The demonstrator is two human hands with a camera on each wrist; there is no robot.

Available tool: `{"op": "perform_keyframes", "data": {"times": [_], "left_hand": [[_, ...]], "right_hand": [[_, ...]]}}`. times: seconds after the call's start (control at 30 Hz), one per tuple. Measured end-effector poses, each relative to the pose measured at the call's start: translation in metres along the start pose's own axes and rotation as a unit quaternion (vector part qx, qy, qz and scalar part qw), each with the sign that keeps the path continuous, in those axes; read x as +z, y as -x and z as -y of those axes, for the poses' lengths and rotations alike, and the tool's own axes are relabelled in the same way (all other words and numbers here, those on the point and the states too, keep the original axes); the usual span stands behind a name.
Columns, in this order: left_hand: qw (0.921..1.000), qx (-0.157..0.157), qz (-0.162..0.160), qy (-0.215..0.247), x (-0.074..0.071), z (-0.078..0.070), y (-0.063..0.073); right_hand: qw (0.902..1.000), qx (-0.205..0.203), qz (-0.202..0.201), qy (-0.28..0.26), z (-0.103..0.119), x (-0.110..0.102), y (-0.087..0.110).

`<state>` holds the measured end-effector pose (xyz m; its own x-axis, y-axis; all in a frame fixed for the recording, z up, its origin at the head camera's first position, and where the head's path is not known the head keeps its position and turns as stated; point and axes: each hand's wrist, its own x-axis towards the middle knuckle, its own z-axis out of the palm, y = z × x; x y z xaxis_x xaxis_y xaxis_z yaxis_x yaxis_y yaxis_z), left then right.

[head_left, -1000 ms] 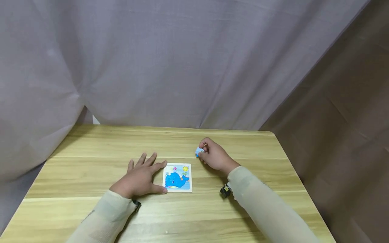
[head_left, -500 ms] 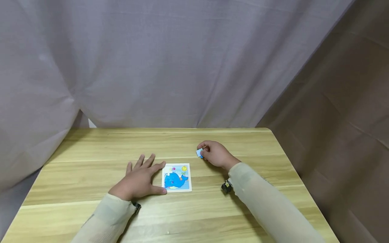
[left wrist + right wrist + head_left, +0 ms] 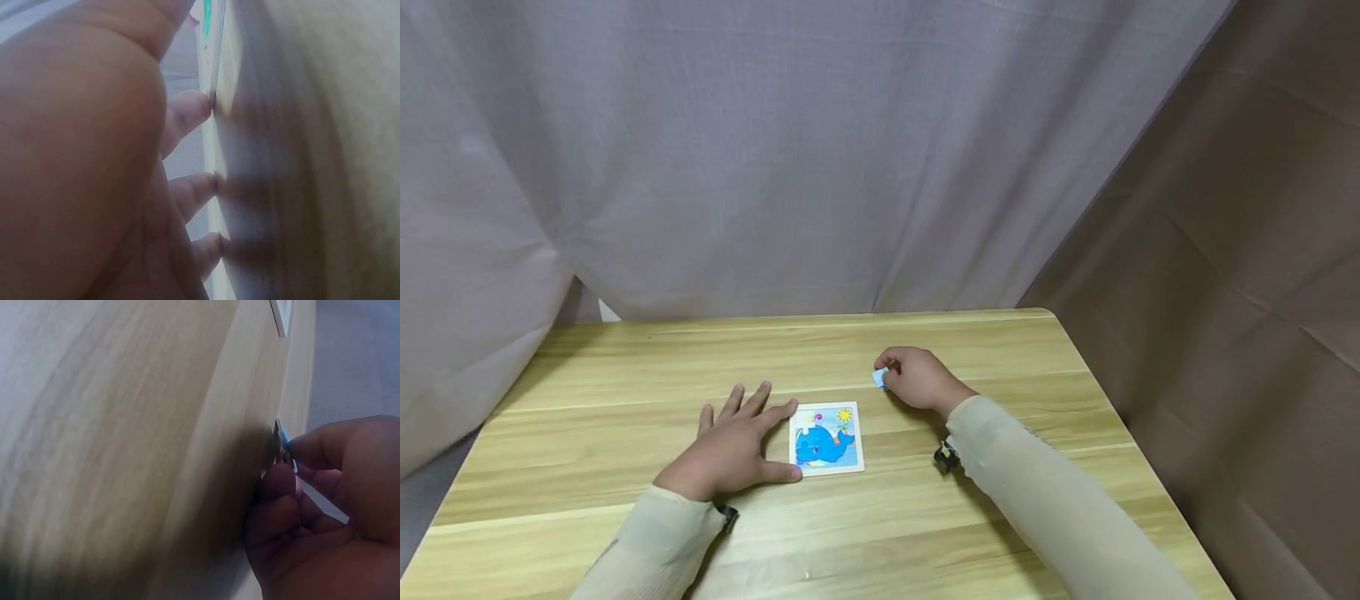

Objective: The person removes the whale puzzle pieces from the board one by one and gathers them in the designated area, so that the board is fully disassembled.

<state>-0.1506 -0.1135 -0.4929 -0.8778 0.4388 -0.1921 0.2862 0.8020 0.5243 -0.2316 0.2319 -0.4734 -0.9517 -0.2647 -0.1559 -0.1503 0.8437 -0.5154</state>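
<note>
A square jigsaw puzzle with a white border lies flat on the table, showing a blue whale and a yellow sun. A pale patch shows at the upper left of its picture. My left hand spreads its fingers on the tabletop, thumb and index fingertip touching the puzzle's left corners. Up and to the right of the puzzle, my right hand pinches a light blue puzzle piece between thumb and fingers. In the right wrist view the puzzle piece is seen edge-on, tilted just above the wood, partly hidden by the fingers.
The wooden table has a straight far edge and a rounded far right corner. Grey curtain cloth hangs behind it, with darker cloth along the right side. Black wrist devices sit under the sleeves.
The right hand has turned the puzzle piece slightly in its pinch, close to the same spot. The left hand keeps its place at the puzzle. The head view has shifted a little to the right.
</note>
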Motion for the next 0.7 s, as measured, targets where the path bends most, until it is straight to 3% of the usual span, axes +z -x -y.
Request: {"op": "perform_keyframes", "data": {"times": [0.33, 0.7], "left_hand": [[1.0, 0.002, 0.007, 0.004, -0.0013, -0.002, 0.0005], [0.9999, 0.001, 0.006, 0.013, -0.0014, 0.0019, 0.0014]], "right_hand": [[0.9996, 0.023, -0.004, 0.018, -0.0024, 0.0028, -0.0006], [0.9992, 0.02, -0.008, 0.034, 0.0011, 0.0031, -0.0014]]}}
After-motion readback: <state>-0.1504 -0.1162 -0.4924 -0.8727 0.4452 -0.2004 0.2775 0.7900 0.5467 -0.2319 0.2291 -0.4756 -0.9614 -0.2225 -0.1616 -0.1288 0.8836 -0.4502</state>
